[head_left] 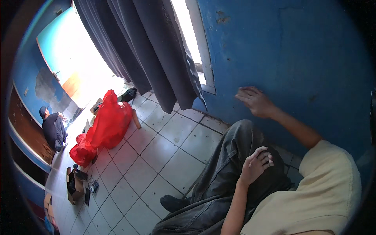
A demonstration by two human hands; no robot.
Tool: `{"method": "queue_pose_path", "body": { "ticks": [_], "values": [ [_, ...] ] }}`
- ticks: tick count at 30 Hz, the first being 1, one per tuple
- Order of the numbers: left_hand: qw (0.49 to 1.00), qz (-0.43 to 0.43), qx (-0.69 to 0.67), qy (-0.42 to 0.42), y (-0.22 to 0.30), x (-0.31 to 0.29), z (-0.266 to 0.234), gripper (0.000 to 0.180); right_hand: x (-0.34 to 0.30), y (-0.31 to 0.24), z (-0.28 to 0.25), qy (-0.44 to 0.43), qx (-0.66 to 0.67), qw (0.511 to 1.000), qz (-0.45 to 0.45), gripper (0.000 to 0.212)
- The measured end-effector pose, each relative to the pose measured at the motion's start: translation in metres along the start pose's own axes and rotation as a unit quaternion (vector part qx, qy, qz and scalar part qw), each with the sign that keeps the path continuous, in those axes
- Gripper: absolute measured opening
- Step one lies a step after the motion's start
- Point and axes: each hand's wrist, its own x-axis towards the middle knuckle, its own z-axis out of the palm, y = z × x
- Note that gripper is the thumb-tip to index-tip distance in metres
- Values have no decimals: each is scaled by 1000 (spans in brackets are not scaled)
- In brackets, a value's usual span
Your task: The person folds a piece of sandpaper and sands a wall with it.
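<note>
Against the blue wall [290,58] to the right of the window, my right hand [256,102] is held with its fingers together and bent. A pale edge shows along its fingertips, too small to name. My left hand [255,167] hovers over my bent knee, palm partly up. Its fingers are loosely curled and apart, with nothing in them. Whitish dust marks the fingers of both hands. Dark grey trousers [219,184] cover my folded legs, close to the wall.
A dark curtain [145,51] hangs over the window at the wall's left. Red cloth [109,123] drapes something on the white tiled floor [156,156]. A cardboard box [74,186] with dark items stands further left. Another person [55,127] in dark clothes squats by the far wall.
</note>
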Motion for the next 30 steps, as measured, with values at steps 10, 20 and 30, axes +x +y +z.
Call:
{"method": "queue_pose_path", "body": {
  "ticks": [10, 20, 30],
  "values": [
    [999, -26, -36, -24, 1, 8, -7, 54, -119, 35, 18, 14, -81, 993, 80, 44],
    [999, -19, -13, -22, 2, 6, 0, 53, 38, 21, 50, 142, -19, 989, 18, 44],
    [999, -14, -26, -13, 5, 1, -5, 53, -45, 19, 20, 128, -57, 989, 56, 48]
  ]
}}
